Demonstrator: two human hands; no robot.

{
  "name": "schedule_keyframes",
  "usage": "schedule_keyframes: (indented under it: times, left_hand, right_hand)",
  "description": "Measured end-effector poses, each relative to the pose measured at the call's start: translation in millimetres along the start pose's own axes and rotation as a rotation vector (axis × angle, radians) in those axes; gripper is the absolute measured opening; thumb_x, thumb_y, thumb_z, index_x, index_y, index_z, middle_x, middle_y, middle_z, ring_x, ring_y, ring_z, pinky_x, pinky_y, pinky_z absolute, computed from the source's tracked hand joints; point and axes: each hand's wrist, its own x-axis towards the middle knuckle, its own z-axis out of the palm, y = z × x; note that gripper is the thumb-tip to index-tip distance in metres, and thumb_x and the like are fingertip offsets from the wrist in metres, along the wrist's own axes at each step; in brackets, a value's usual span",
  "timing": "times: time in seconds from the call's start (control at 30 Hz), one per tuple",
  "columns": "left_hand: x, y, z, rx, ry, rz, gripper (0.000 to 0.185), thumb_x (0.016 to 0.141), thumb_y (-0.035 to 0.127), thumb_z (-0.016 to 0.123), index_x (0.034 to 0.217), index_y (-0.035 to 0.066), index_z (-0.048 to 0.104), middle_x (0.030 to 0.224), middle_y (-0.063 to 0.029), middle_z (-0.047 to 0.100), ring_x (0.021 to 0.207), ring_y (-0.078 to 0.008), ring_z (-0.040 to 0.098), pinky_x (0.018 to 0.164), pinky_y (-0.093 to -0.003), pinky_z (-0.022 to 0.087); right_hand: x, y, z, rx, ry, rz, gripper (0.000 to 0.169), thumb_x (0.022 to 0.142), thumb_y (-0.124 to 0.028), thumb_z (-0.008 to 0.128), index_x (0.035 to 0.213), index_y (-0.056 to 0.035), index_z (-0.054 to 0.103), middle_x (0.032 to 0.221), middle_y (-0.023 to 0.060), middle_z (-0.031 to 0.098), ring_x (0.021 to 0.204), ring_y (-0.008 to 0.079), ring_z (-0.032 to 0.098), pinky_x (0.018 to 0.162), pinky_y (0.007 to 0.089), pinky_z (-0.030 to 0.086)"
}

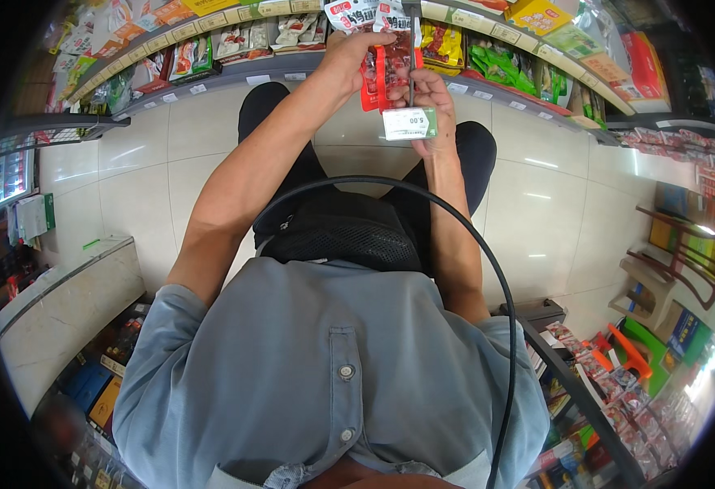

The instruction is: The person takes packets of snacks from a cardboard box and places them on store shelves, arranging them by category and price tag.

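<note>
Red-and-white snack packets (pixel 389 61) hang by a dark metal display hook (pixel 412 58) at the top centre. My left hand (pixel 352 56) is at their left side, its fingers reaching over the upper part of the packets and gripping them. On the right, my right hand (pixel 432 104) has its fingers around the hook's front part and against the packets' lower right edge; whether it grips them is unclear. A price tag (pixel 410 124) on the hook's front end lies just before my right palm.
Shelves of bagged snacks with a price rail (pixel 210 23) curve across the top. A wooden chair (pixel 687 244) and boxes stand at the right. A marble-faced counter (pixel 70 281) is at the left. A black cable (pixel 504 287) arcs over my lap.
</note>
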Motion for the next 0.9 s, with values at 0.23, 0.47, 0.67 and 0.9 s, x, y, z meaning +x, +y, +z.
schedule_keyframes:
  times: [0.23, 0.47, 0.67, 0.9]
  left_hand:
    - [0.4, -2.0, -0.7, -0.001, 0.011, 0.014, 0.027, 0.084, -0.005, 0.075, 0.108, -0.012, 0.064, 0.096, -0.0241, 0.073, 0.080, -0.0335, 0.076, 0.066, -0.0442, 0.065]
    - [0.0, -2.2, -2.1, 0.018, 0.004, -0.037, 0.024, 0.086, 0.002, 0.078, 0.107, -0.004, 0.068, 0.095, -0.0168, 0.074, 0.078, -0.0256, 0.075, 0.065, -0.0387, 0.064]
    - [14.9, -10.5, -13.1, -0.041, -0.060, -0.143, 0.026, 0.093, 0.004, 0.067, 0.118, -0.003, 0.064, 0.096, -0.0162, 0.073, 0.076, -0.0279, 0.073, 0.063, -0.0413, 0.064]
    - [-18.1, 5.8, 6.5, -0.047, -0.083, -0.088, 0.023, 0.092, 0.000, 0.064, 0.114, -0.005, 0.063, 0.092, -0.0173, 0.071, 0.073, -0.0273, 0.073, 0.059, -0.0390, 0.062]
  right_hand:
    - [-1.0, -0.6, 0.6, -0.016, 0.010, 0.010, 0.041, 0.086, 0.010, 0.046, 0.123, -0.0008, 0.060, 0.129, 0.0184, 0.064, 0.096, 0.0272, 0.071, 0.083, 0.0357, 0.059]
    - [-1.5, -1.5, 1.2, -0.027, 0.003, 0.009, 0.042, 0.086, 0.011, 0.045, 0.123, -0.0008, 0.060, 0.130, 0.0183, 0.064, 0.096, 0.0266, 0.071, 0.083, 0.0356, 0.060]
    - [-4.1, -2.5, 13.0, -0.038, 0.083, 0.079, 0.035, 0.098, -0.031, 0.061, 0.117, -0.0022, 0.062, 0.111, 0.0127, 0.068, 0.090, 0.0230, 0.070, 0.076, 0.0376, 0.062]
    - [-5.1, -16.1, 12.2, -0.060, 0.008, 0.040, 0.037, 0.088, 0.006, 0.049, 0.122, 0.0014, 0.063, 0.121, 0.0158, 0.068, 0.093, 0.0223, 0.071, 0.081, 0.0333, 0.059]
